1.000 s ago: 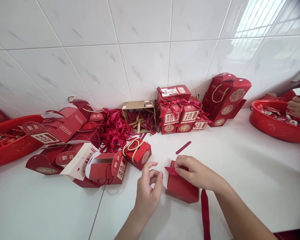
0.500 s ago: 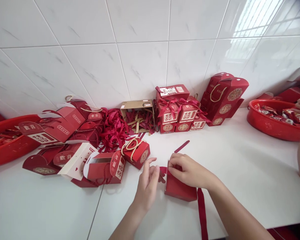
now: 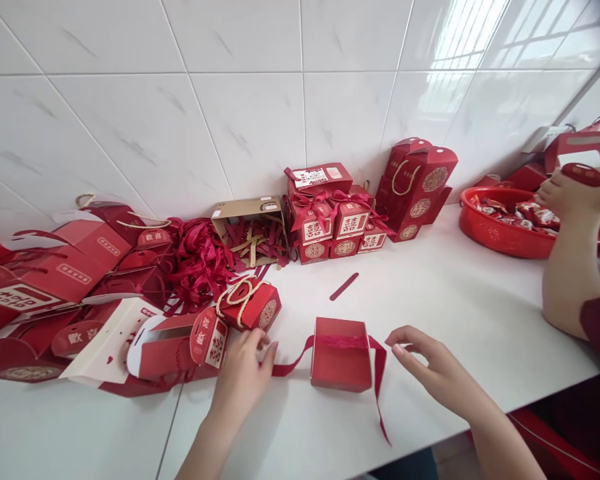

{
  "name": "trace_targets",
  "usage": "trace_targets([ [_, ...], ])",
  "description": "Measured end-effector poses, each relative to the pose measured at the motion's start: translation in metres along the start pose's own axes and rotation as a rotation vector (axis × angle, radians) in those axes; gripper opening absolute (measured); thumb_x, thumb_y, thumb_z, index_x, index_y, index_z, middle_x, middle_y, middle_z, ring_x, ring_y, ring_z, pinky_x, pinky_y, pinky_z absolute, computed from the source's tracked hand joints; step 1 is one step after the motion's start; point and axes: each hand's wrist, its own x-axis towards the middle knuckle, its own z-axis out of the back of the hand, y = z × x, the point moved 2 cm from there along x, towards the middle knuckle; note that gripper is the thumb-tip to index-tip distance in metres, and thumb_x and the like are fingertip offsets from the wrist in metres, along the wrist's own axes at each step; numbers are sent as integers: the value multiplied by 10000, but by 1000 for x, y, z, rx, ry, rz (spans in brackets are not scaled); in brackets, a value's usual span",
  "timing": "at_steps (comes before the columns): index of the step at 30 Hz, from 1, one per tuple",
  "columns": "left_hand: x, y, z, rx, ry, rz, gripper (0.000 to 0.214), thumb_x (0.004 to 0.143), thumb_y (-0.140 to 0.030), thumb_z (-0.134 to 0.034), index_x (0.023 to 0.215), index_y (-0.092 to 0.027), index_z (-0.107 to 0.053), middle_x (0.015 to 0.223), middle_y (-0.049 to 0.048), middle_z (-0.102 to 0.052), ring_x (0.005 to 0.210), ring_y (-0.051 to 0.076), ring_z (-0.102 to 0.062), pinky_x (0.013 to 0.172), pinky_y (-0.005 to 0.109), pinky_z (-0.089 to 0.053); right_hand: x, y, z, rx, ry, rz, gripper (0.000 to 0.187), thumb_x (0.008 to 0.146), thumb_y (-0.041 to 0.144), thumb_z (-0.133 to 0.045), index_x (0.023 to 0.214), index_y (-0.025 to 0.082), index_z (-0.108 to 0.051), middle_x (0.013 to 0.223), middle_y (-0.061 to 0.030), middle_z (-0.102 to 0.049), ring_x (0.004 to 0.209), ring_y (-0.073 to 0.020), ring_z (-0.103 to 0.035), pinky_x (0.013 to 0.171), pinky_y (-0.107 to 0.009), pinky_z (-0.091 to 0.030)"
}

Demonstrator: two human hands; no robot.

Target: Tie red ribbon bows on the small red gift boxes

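Observation:
A small red box (image 3: pixel 341 363) lies on the white table between my hands, with a dark red ribbon (image 3: pixel 380 373) running across it and out on both sides. At the box's left, my left hand (image 3: pixel 245 370) has its fingers closed at the ribbon's left part; the exact grip is partly hidden behind the fingers. The ribbon's right end hangs down onto the table. To the right of it, my right hand (image 3: pixel 433 373) is open, fingers bent and apart, touching nothing. Beyond the box lies a flat dark red strip (image 3: pixel 344 287).
Left of my hands are a rope-tied red box (image 3: pixel 253 303), an open gift box (image 3: pixel 180 347) and a heap of ribbons (image 3: pixel 200 263). A cardboard box (image 3: pixel 250 208) of strips and stacked ribboned boxes (image 3: pixel 330 227) line the wall. Another person's arm (image 3: pixel 573 247) reaches over a red basin (image 3: pixel 505 227).
My right hand has left the box and moved right, opening. My left hand has moved left, drawing the ribbon's left part outward. The view has shifted right; the other person's arm shows more.

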Motion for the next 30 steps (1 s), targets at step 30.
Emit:
trace_targets([
  [30,0,-15,-23,-326,401,99,517,766,-549,-576,537,-209,-259,550,-60,-229,532,106,-239,500,238,-201,34,-18,-40,380,203,-68,496,819,499,-617,623,219,-257,595,77,-206,563,-96,-170,513,-257,-143],
])
